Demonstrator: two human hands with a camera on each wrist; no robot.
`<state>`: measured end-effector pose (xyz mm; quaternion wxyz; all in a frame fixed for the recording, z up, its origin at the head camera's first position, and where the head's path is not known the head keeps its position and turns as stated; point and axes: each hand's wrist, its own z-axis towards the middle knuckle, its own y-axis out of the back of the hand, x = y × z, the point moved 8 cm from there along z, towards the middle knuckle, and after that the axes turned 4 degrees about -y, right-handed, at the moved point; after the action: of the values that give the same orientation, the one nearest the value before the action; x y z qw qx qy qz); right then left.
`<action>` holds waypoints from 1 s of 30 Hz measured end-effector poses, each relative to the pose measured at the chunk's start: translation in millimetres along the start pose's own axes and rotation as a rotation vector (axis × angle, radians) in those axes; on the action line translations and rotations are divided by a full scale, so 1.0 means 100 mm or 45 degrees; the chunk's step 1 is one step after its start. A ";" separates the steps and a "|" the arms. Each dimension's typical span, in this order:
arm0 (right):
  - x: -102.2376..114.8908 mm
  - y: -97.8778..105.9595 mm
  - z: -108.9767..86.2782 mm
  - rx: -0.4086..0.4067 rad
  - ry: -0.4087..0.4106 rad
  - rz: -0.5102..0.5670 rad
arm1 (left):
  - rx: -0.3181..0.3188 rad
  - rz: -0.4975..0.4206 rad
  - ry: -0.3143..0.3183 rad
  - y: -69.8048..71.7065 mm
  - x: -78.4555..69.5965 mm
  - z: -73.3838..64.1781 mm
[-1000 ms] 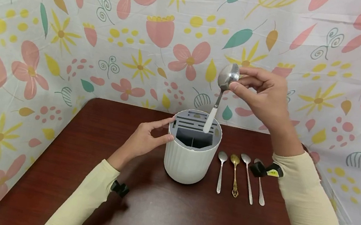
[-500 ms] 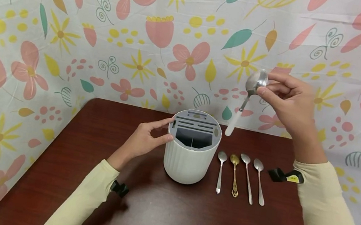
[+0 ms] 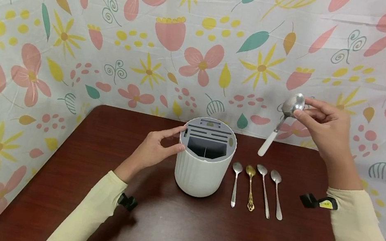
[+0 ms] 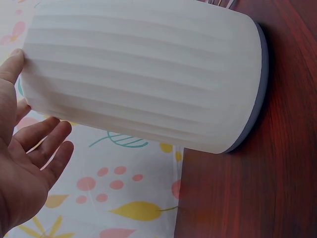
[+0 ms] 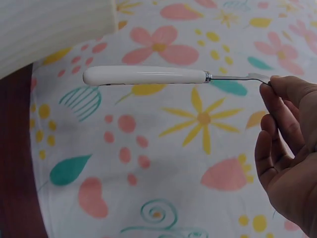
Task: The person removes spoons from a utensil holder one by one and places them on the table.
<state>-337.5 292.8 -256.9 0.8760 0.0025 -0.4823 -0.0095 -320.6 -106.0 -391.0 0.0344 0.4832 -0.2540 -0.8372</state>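
Observation:
My right hand [image 3: 331, 131] pinches a spoon [image 3: 268, 143] by its silver bowl, between thumb and fingers. The spoon hangs tilted in the air, right of the holder, with its white handle [image 5: 148, 75] pointing down and left in the head view. A white ribbed cutlery holder [image 3: 199, 177] with a grey slotted top stands upright on the table. Against its left side rests my left hand [image 3: 153, 150], thumb and index finger touching near the rim. The other left fingers [image 4: 59, 153] are loosely bent beside the ribbed wall.
Right of the holder, a gold spoon [image 3: 251, 191] and three silver spoons [image 3: 235, 185] lie in a row on the dark wooden table [image 3: 176, 230], bowls away from me. A flower-printed cloth [image 3: 205, 35] hangs behind the table.
My right hand has carried the white-handled spoon from over the holder to the right, and lately a little lower. The left hand and holder have stayed put.

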 end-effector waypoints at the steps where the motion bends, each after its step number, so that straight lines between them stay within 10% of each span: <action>1: -0.03 0.04 -0.01 -0.003 -0.007 -0.006 | 0.002 -0.001 0.002 0.00 0.00 0.00; 9: -0.33 0.36 -0.17 -0.054 -0.157 -0.076 | 0.016 -0.004 0.020 -0.01 0.02 -0.02; 21: -0.74 0.78 -0.43 -0.054 -0.361 -0.598 | 0.002 0.004 0.005 0.00 0.00 -0.01; 30: -0.98 0.95 -0.54 -0.001 -0.389 -0.591 | 0.001 -0.004 0.014 -0.01 0.02 -0.01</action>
<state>-343.0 389.5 -366.8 0.7675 0.1113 -0.5953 -0.2103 -320.7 -106.4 -393.5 0.0342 0.4883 -0.2534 -0.8344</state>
